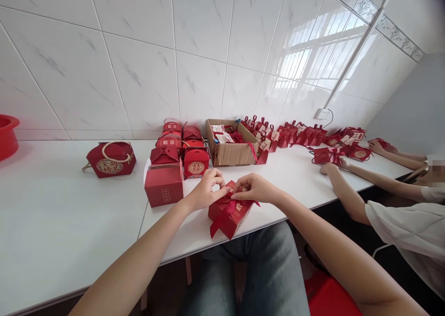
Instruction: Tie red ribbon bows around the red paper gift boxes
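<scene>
A small red gift box (232, 214) with a red ribbon lies at the near edge of the white table (69, 214), straight in front of me. My left hand (206, 188) pinches the ribbon on top of the box from the left. My right hand (253, 188) pinches it from the right, fingertips almost meeting over the box top. A loose ribbon tail hangs off the box's near left corner.
A plain red box (163, 184) stands left of my hands, with stacked red gift boxes (181, 146) behind it. A hexagonal red box (111, 159) lies further left, an open cardboard carton (231, 144) behind. Another person's hands (333, 166) handle red boxes at right.
</scene>
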The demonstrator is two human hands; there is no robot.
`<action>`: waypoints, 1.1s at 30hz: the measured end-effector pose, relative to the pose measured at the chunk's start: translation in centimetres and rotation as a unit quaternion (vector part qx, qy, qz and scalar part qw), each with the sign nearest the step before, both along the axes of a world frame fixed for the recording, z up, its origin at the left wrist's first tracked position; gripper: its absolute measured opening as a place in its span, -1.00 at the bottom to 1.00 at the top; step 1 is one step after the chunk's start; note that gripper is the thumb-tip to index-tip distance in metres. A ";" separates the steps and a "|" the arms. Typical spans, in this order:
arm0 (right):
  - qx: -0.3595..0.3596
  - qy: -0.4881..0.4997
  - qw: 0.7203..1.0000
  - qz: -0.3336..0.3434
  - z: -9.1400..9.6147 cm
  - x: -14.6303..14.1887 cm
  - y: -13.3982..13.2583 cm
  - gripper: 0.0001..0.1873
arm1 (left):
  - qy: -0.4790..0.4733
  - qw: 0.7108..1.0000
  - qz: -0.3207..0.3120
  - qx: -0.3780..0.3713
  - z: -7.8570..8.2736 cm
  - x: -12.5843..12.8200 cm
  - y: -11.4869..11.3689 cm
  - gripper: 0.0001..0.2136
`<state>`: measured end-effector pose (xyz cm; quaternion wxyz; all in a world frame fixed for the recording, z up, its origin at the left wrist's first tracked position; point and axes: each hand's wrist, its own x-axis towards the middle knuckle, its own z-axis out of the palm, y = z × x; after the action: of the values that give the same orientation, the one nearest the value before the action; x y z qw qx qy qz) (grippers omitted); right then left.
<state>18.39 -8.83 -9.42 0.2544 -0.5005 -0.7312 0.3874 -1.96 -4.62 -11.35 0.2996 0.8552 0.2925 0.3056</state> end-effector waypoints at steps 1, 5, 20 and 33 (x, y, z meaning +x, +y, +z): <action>-0.007 -0.001 1.000 0.004 -0.1 0.2 0.1 -0.64 | 0.006 1.000 0.001 0.005 0.0 -0.1 0.1 -0.74; -0.011 -0.005 1.000 0.017 -0.3 0.5 0.1 -0.66 | 0.010 1.000 0.004 0.015 -0.3 -0.1 0.4 -0.73; 0.006 0.212 0.977 -0.007 -0.4 -0.2 -1.2 -0.64 | -0.077 0.992 0.033 -0.098 -0.6 1.0 -0.7 -0.53; 0.013 0.281 0.959 -0.038 -1.1 -0.8 -1.2 -0.76 | -0.082 0.970 -0.015 -0.229 0.1 1.2 -1.4 -0.55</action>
<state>17.55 -10.00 -10.51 0.4703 -0.3955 -0.6156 0.4934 -0.80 -6.01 -11.21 0.5148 0.7403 0.3158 0.2952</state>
